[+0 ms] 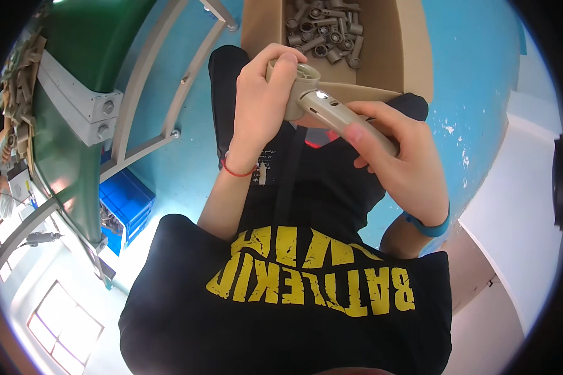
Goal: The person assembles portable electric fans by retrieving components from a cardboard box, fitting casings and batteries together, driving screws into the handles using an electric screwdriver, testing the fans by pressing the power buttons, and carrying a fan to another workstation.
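Held up in front of my lap is a beige plastic handheld fan (331, 112), with a round, open-ended head and a straight handle with small slots. My left hand (266, 84), with a red string on its wrist, closes around the round head, thumb along its side. The fingers and thumb of my right hand (403, 153) wrap the lower end of the handle; a blue band circles that wrist. The fan lies tilted, head to the upper left and handle to the lower right. My right palm hides part of the handle's end.
Beyond my hands, a cardboard box (416, 56) holds a heap of similar beige parts (325, 31). To the left stand a green-surfaced bench with a metal frame (131, 106) and a blue crate (128, 203). More parts (25, 106) lie at the far left. The floor (469, 81) is blue.
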